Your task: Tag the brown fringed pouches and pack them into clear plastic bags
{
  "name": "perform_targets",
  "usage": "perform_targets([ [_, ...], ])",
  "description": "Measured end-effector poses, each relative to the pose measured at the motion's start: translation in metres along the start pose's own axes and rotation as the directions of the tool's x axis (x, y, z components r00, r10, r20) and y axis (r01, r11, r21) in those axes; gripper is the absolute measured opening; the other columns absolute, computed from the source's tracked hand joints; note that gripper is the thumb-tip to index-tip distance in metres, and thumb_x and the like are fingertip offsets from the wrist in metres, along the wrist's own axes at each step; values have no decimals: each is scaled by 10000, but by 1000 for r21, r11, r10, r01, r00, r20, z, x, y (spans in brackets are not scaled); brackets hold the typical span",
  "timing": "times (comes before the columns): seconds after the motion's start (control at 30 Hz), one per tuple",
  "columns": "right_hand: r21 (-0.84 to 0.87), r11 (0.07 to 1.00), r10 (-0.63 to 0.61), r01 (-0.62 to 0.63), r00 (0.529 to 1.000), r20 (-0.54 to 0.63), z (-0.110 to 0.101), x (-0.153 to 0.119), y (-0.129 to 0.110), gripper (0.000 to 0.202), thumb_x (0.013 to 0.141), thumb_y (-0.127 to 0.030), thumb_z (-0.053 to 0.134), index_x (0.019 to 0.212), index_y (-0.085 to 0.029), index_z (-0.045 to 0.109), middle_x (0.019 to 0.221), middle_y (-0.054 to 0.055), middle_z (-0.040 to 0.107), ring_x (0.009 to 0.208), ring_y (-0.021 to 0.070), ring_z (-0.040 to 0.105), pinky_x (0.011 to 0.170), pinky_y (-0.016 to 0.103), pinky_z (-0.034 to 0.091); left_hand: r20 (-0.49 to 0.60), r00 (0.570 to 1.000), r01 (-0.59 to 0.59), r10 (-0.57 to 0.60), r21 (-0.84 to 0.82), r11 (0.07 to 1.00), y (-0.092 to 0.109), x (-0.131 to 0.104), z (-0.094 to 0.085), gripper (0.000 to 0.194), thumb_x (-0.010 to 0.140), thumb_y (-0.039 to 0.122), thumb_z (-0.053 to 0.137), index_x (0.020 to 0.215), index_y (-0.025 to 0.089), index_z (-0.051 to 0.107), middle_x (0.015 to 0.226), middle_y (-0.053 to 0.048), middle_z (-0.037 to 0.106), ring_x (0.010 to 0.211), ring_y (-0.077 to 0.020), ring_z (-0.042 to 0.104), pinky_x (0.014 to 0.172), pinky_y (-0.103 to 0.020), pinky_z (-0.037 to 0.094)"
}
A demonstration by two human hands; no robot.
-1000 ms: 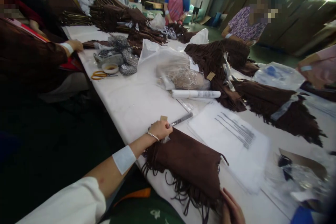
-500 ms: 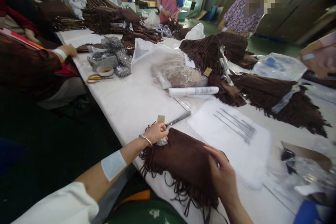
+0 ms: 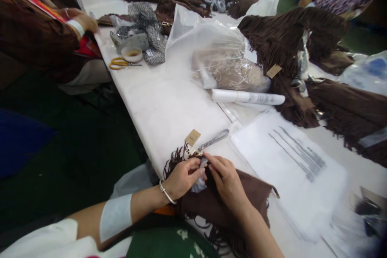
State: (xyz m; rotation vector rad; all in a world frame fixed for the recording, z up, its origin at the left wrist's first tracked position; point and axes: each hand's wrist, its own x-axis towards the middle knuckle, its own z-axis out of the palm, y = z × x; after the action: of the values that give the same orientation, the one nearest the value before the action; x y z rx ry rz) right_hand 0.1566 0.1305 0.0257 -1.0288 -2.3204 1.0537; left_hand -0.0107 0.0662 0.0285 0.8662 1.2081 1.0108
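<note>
A dark brown fringed bag (image 3: pixel 254 189) lies at the near table edge, its fringe hanging toward my lap. At its upper left end, my left hand (image 3: pixel 184 177) is closed on a crumpled clear plastic wrap (image 3: pixel 199 183). My right hand (image 3: pixel 225 175) comes in from the right, its fingertips touching the bag's end beside the wrap; what they pinch, if anything, is too small to name. Just above both hands lie a tan tag (image 3: pixel 192 137) and a wrapped grey strap (image 3: pixel 214 139).
Printed white plastic bags (image 3: pixel 290 169) lie to the right, below a white roll (image 3: pixel 248 97). Orange-handled scissors (image 3: pixel 119 63) and a tape roll (image 3: pixel 132 54) are at the left edge. Brown fringed pieces (image 3: pixel 272 40) fill the back right. A person's hand (image 3: pixel 83 22) is at far left.
My right hand has moved left from the bag's right side to the wrap beside my left hand. The view has tilted down, and the tag has turned.
</note>
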Motion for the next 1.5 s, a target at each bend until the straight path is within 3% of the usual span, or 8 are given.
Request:
perform_targets([
  [0.23,83,996,37,-38,999,8,8,-3,-5,318,941,-251,412,1184,-352,591,1069,43,596,1000,198,553,883,390,448,15,970,235,-242,-300,924,-7,-11,5,392,803,448,632,1009,118,586,770,-62,671,666,-175,639,578,-249,482],
  [0.4,173,983,55,-66,996,68,11,-5,-5,306,932,-221,413,1136,-315,620,1148,44,592,1082,202,528,944,401,429,36,957,273,-289,-453,848,-17,-13,7,419,755,413,704,1023,114,585,823,-74,680,718,-175,652,738,-306,510],
  [0.63,192,981,9,-10,1000,9,25,-11,1,338,907,-183,428,1122,-339,636,1149,36,607,1078,195,547,940,405,444,43,955,270,-293,-528,805,-29,-11,7,416,751,411,714,981,87,593,807,-100,671,686,-166,640,680,-287,508],
  [0.77,187,981,35,-45,998,53,6,-8,4,369,918,-191,393,1223,-315,561,1217,36,579,1115,178,536,966,371,436,-6,942,281,-336,-536,796,-24,-5,7,332,773,380,656,926,88,612,747,-89,668,642,-170,640,639,-284,507],
  [0.93,-227,954,212,-197,976,43,-38,-27,27,399,853,-318,551,1247,-260,525,1097,71,637,1037,260,574,925,477,426,-77,903,332,-423,-500,800,-19,0,7,223,732,318,555,769,105,610,629,-61,637,533,-148,594,529,-250,464],
  [1.13,-308,924,267,-226,959,98,-65,-70,16,174,836,-342,565,954,-244,646,910,40,630,839,204,610,734,342,494,-29,936,303,-350,-438,846,-9,-3,17,191,723,332,527,685,147,555,503,12,525,434,-99,472,426,-210,357],
  [1.37,-614,772,-19,-166,959,-283,-144,-106,-67,178,864,-365,534,973,-264,631,862,23,588,855,198,566,718,322,460,259,964,17,60,-284,959,78,-4,49,235,776,319,522,849,114,612,653,-36,619,549,-119,544,537,-230,423],
  [1.5,-772,589,-114,-239,921,-371,-132,-134,-89,228,894,-298,475,1081,-238,591,917,58,589,910,245,537,815,401,439,373,925,16,75,-237,971,75,-6,52,268,769,322,554,919,106,604,744,-73,655,635,-143,590,621,-252,453],
])
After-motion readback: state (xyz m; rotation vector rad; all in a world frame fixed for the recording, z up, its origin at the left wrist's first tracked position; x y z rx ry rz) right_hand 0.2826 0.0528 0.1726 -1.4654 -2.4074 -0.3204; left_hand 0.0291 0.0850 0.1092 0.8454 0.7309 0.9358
